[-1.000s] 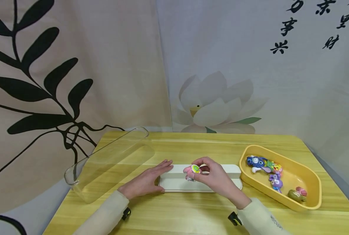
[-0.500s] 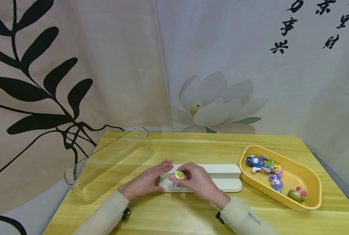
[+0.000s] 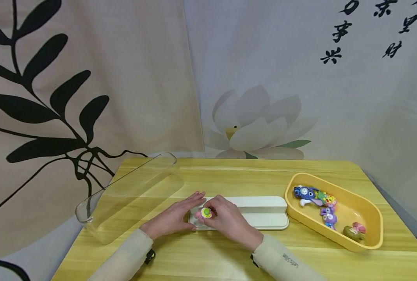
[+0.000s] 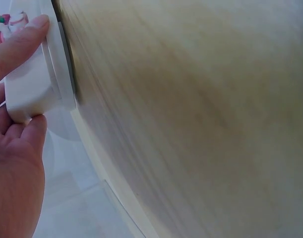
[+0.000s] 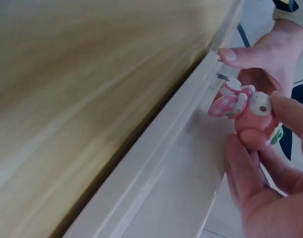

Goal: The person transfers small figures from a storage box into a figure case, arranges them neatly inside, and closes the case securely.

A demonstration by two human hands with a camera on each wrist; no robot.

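Observation:
Between its thumb and fingers my right hand (image 3: 226, 220) pinches a small pink toy figurine (image 3: 206, 213) with a yellow-green round top. In the right wrist view the figurine (image 5: 255, 121) shows round white eyes and a checkered pink dress; it is held upright over the left part of a long white stepped base (image 3: 261, 220). Whether its feet touch the base is hard to tell. My left hand (image 3: 171, 218) holds the base's left end, thumb at the front edge. In the left wrist view the fingertips of my left hand (image 4: 17, 144) lie against the rounded end of the base (image 4: 30, 87).
On the right stands a yellow tray (image 3: 368, 208). Inside lie a blue figurine (image 3: 305, 193), a purple figurine (image 3: 328, 216), an olive-and-pink figurine (image 3: 354, 231) and more small coloured figures. A long clear plastic cover (image 3: 131, 195) lies slanted on the wooden table (image 3: 229, 175) at the left.
My right hand has carried the pink figurine leftward along the white base and slightly lower, from its middle to near its left end. My left hand stays in place.

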